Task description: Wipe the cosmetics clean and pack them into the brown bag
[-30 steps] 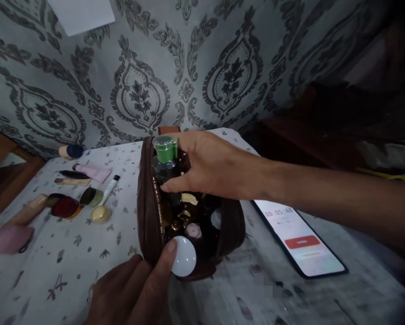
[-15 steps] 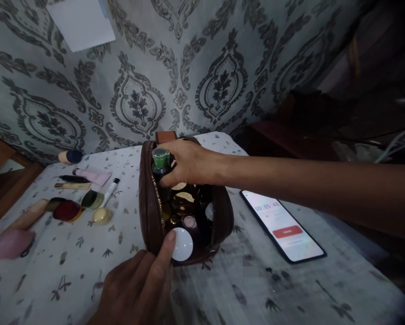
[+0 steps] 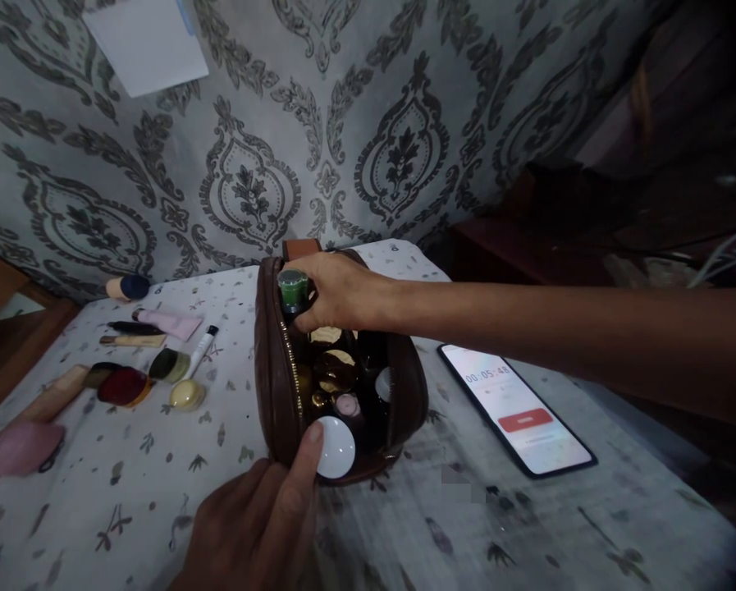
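A brown zippered toiletry bag [image 3: 269,369] stands open on the cloth, packed with bottles and jars. My right hand [image 3: 336,287] reaches into its far end, thumb and fingers closed around a green-topped container [image 3: 293,289] whose lower part is hidden inside. At the near end, my left hand [image 3: 262,509] grips the bag's corner with curled fingers. Its index finger stretches onto a round white lid [image 3: 336,447]. Between the hands are gold-topped containers [image 3: 336,369], a pink cap [image 3: 346,405] and a small white cap [image 3: 383,383].
On the left of the patterned cloth [image 3: 158,501] lie a pink tube [image 3: 171,321], a white tube [image 3: 203,351], a yellow-lidded jar [image 3: 186,395], a red jar [image 3: 123,386] and a pink brush-like item [image 3: 23,450]. A phone [image 3: 521,410] with a running timer lies right of the bag.
The green-topped container sits slightly lower in the bag, still in my right hand. My left index finger stays on the white lid. The view has shifted a little.
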`<state>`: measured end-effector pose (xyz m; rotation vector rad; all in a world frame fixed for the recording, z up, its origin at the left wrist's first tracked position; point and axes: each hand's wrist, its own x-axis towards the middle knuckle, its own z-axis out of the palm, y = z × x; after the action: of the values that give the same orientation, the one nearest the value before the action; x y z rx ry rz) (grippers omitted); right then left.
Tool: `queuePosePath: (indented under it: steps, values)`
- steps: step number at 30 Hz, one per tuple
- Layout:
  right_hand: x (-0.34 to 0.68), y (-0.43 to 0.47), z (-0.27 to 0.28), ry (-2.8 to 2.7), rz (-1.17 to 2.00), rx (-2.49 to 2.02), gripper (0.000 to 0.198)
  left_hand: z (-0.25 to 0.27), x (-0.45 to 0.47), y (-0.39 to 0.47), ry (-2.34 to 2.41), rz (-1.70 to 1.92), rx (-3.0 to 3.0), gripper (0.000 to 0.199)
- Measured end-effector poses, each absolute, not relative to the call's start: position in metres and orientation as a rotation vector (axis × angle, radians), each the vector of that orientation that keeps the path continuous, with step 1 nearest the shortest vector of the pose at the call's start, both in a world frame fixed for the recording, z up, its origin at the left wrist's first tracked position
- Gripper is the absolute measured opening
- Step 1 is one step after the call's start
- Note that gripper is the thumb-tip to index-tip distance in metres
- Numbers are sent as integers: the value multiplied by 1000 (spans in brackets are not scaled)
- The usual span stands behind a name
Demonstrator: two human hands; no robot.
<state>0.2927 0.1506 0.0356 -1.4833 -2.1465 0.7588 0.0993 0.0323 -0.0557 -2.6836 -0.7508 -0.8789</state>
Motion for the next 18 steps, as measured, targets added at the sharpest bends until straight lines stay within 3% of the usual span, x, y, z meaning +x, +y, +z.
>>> queuePosePath:
  steps: [10, 18]
  values:
    - [289, 147, 33, -2383, 785, -1568, 33, -53, 102, 31, -750, -878, -2677, 65]
    - [289, 148, 35, -2470, 725, -1566, 22, -52, 101, 31, -751, -857, -2685, 66]
